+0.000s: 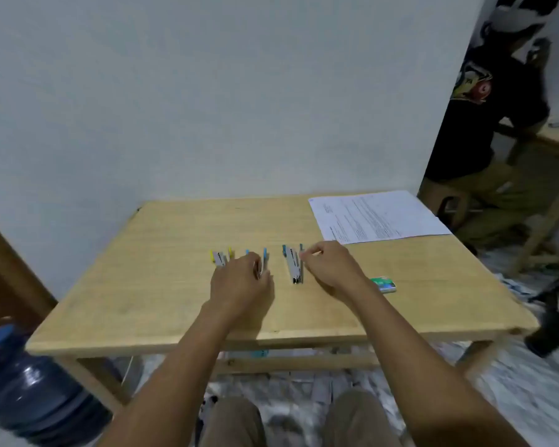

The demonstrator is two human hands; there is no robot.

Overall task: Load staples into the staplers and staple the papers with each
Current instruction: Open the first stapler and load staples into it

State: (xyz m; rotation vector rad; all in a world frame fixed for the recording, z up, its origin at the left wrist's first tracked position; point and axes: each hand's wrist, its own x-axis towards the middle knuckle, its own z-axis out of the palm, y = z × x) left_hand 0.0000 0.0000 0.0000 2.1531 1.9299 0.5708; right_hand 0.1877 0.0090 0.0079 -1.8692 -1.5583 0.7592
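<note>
**Three staplers in a row on a pale wooden table**

A light wood-grain table (142, 269) with a rounded front edge stands against a plain white wall, over a floor of mottled grey and white. Printed papers (378, 217) lie flat at the far right corner; their text is too small to read. Three staplers lie side by side near the middle, each showing coloured plastic tips and a grey metal rail: a yellow stapler (220, 258) on the left, a blue stapler (264, 256) in the centre and a teal stapler (293, 266) on the right. The left hand (239, 282) curls over the blue stapler and grips it. The right hand (331, 266) has its fingers curled at the teal stapler's far end; whether it pinches anything cannot be told. A small green staple box (384, 283) sits just right of that wrist, its label blurred. A blue water bottle (29, 391) stands at lower left. Another person (484, 124) in dark clothing sits beyond the wall's right edge.
</note>
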